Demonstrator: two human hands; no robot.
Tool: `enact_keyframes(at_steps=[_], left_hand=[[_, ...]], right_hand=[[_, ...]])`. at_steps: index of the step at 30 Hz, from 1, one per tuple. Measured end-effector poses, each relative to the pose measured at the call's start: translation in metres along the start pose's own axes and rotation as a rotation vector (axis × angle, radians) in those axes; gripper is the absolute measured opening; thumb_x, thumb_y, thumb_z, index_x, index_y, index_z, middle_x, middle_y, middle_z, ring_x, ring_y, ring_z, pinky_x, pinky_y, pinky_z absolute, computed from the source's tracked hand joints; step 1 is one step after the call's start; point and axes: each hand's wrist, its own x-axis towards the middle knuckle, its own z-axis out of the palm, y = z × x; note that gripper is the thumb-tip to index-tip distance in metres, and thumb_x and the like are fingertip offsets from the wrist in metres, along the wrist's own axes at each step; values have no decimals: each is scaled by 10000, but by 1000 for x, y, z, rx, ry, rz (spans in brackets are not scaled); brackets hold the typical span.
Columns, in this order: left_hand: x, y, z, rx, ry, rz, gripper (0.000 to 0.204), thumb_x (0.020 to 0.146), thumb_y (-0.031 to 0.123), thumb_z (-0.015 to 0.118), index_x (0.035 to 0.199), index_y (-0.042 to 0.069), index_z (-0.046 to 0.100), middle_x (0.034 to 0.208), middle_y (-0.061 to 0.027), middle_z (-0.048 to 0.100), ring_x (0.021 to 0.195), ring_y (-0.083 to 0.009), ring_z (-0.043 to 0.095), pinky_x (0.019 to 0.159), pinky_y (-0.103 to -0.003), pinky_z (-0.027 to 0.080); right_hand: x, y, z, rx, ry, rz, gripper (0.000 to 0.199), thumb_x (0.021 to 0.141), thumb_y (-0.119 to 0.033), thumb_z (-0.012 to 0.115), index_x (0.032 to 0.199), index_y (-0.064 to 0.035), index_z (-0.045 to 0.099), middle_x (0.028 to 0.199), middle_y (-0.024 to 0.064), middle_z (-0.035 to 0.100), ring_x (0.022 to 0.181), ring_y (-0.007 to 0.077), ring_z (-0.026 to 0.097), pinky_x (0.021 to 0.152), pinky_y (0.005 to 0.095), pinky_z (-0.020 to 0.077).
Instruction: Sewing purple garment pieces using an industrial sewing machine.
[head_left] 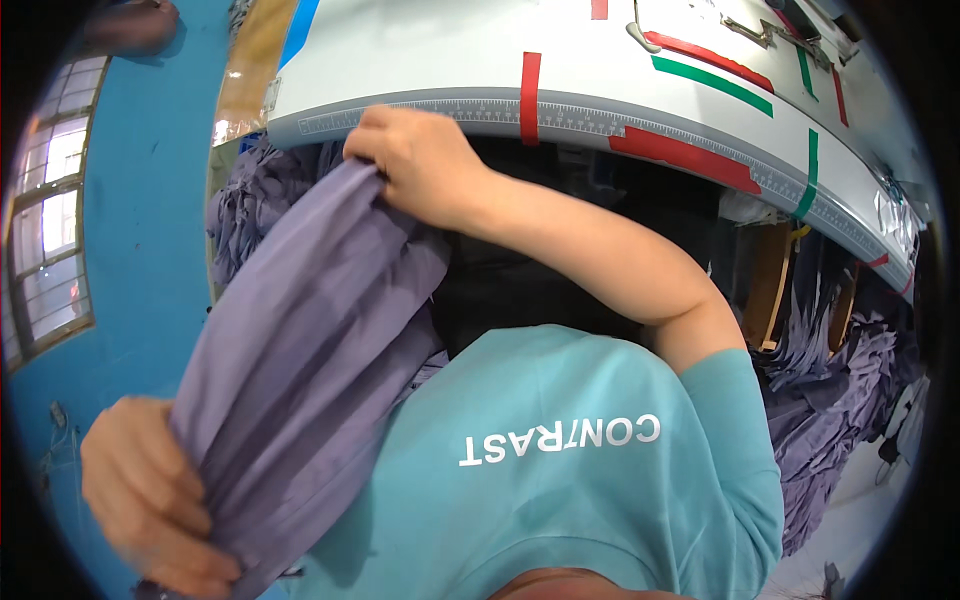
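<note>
A length of grey-purple cloth [300, 370] is stretched slantwise between my two hands, on the left side of my body. The upper end is pinched by my right hand [425, 165], which is closed beside the table's front edge, its arm crossing in front of me. Lower down at the far left, my left hand [155, 495] wraps its fingers round the cloth's other end; motion blurs it slightly. Loose folds hang between the hands and partly cover my teal shirt [560, 450]. What kind of garment piece the cloth is, I cannot tell.
Across the top runs a white table [420, 50] with a ruler strip [470, 110] and red and green tape along its edge. Bunched purple cloth [250, 195] hangs below its left end. More purple cloth [820, 430] lies at the right. A blue wall [140, 250] stands left.
</note>
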Motion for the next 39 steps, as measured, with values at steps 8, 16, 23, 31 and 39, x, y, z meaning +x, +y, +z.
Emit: enact_keyframes(at_steps=[8,16,23,31,39], left_hand=[[-64,82,68,524,369,52,175,924,93,574,1070,71,667,1050,4,651,791,-72,573,704,-173,433],[-26,44,37,831,1015,-1043,132,875,115,649,963,19,630,945,-8,605,784,-74,528,717,-194,412],[-43,62,13,802,1070,-999,146,906,101,646,1013,2,652,897,3,632,818,-59,563,759,-196,434],[-7,90,31,979,1757,-467,439,832,291,754,1050,-70,631,1089,-166,642,915,-202,618,774,-317,517],[-147,141,6,934,1385,-919,228,947,126,609,1147,24,649,1012,-31,678,905,-86,610,816,-210,453]], right_hand=[[67,30,8,134,90,207,325,755,27,529,1032,-50,682,1009,168,668,925,346,642,817,388,509],[100,-127,-32,313,3,-462,202,786,-67,570,959,-53,671,830,185,668,816,336,657,762,406,500],[89,-123,-78,122,-207,-361,223,691,-215,700,847,-58,711,824,172,686,797,324,681,709,418,541],[64,-72,-6,137,-140,-59,181,818,-197,606,900,-89,725,853,165,685,830,359,662,730,444,534],[110,-112,-95,1332,-153,63,233,898,-193,608,957,27,656,884,147,668,805,191,633,737,267,495]])
